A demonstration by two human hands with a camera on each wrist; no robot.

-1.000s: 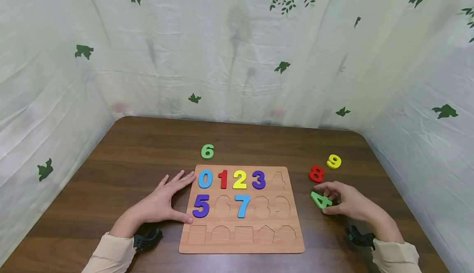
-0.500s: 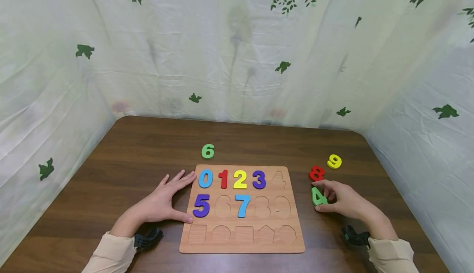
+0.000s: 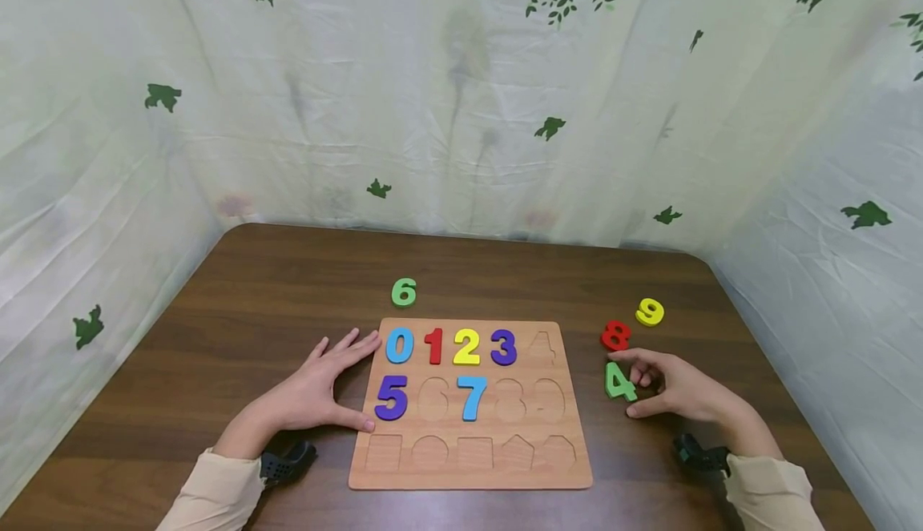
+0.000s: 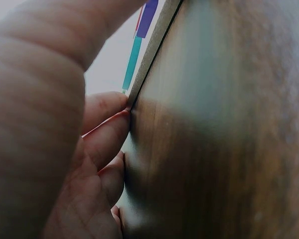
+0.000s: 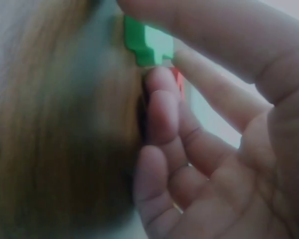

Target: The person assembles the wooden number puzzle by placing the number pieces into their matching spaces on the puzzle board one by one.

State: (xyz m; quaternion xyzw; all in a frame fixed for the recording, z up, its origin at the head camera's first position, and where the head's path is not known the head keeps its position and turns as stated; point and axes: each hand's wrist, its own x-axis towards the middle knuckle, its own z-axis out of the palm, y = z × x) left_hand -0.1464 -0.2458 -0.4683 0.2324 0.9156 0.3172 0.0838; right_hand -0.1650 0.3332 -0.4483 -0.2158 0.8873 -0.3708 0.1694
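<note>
- Left hand (image 3: 312,395): fingers spread, thumb and index touching the pale wooden number board (image 3: 469,479) at its left edge.
- Right hand (image 3: 681,387): thumb and index apart, a green numeral 4 (image 3: 615,383) between them.
- Just beyond that index: a red numeral 8 (image 3: 616,336).

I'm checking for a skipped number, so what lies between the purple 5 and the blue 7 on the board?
Between the purple 5 and the blue 7 on the board is one unfilled outlined slot; the head view shows it.
</note>
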